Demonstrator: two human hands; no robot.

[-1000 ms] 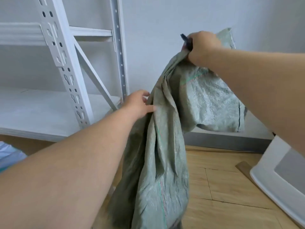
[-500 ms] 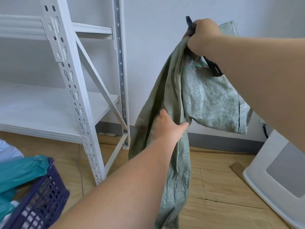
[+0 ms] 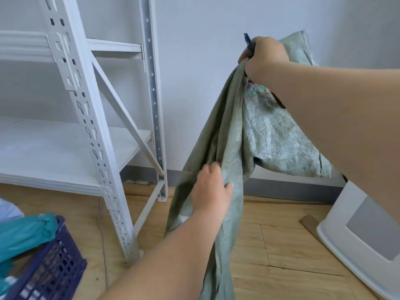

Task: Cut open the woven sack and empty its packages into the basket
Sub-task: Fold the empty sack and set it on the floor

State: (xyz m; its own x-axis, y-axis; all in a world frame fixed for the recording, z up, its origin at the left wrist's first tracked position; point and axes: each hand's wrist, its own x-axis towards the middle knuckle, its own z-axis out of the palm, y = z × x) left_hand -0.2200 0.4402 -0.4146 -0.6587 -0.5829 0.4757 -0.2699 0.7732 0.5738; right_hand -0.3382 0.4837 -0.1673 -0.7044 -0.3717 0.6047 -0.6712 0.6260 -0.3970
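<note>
My right hand (image 3: 265,58) clamped the sack's (image 3: 227,148) top at upper right, its length hanging straight down through my left hand's (image 3: 211,191) closed grip mid-frame, the basket (image 3: 54,269) lying lower left.

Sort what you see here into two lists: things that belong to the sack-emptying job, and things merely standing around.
Part of the job: woven sack, left hand, right hand, dark tool gripped alongside the sack, blue basket, teal package.

Standing around: white shelving rack, white bin, wooden floor.
</note>
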